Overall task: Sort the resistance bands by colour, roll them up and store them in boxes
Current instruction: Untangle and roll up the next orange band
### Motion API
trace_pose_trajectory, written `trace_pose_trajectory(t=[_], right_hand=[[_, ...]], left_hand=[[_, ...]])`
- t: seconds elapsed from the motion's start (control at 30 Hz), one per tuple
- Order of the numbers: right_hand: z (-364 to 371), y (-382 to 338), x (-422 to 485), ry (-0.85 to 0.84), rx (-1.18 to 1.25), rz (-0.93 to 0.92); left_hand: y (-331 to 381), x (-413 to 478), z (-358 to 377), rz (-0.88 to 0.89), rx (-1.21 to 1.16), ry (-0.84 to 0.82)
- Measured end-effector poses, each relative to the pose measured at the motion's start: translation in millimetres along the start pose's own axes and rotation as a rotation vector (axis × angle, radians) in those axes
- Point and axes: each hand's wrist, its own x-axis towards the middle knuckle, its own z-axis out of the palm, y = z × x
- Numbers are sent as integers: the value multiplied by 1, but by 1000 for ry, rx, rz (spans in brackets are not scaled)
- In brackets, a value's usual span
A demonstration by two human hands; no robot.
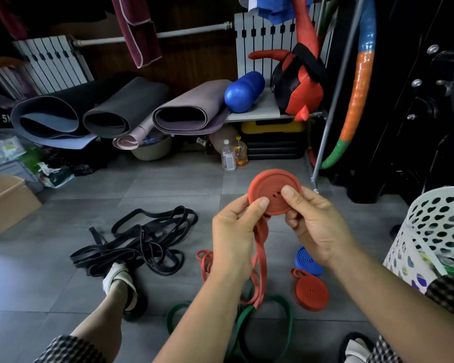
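- Two hands meet in front of the person: the left hand (233,231) and right hand (315,226) both pinch a part-rolled red band (270,184), each with its thumb on the flat face of the coil and its fingers curled behind.
- From the coil's lower edge the unrolled tail (261,263) hangs past the left palm down to the floor.
- A loose green band (243,319) lies on the grey tiles under the forearms, and the tail ends on it.
- Just right of that sits a finished red roll (311,293), and a blue roll (308,262) lies beside its far edge; whether they touch I cannot tell.
- Another loose red band (205,260) shows partly behind the left wrist.
- To the left, a sandalled foot (119,281) rests against a tangled heap of black bands (142,244).
- At the right edge stands a white perforated basket (435,231); at the left edge, an open cardboard box (8,203).
- Farther off, two bottles (232,154) stand on the floor below a shelf.
- Rolled exercise mats (102,111) lie along the back, with a blue foam roller (243,91) to their right.
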Motion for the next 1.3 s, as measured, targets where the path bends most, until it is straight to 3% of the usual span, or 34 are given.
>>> trace_pose_trajectory(t=[0.07,0.2,0.3,0.4,0.63,0.73,1.0,1.1,1.17,1.23,1.3], right_hand=[[-6,-6,3,-99,-158,36],[-21,-27,13,-243,-880,-166],[-19,-33,14,-390,-1103,-192],[-19,-31,16,-379,-1048,-221],[-9,-18,11,-187,-630,-260],[-3,-18,8,-109,-519,-280],[6,-23,5,-26,-243,-360],[7,-24,3,-36,-270,-362],[0,-21,7,-74,-323,-218],[-11,-24,12,-150,-532,-99],[-20,-30,15,-217,-869,-154]], left_hand=[[4,6,-11,46,151,-12],[15,18,-26,112,686,-214],[14,20,-25,89,766,-317],[8,21,-27,22,525,-306],[-15,10,-25,11,134,-175],[-6,11,-19,34,123,-60],[22,6,-4,135,116,-79],[21,7,-4,124,131,-33],[17,10,-9,89,167,-28],[11,13,-19,77,284,-27],[5,16,-28,98,487,-70]])
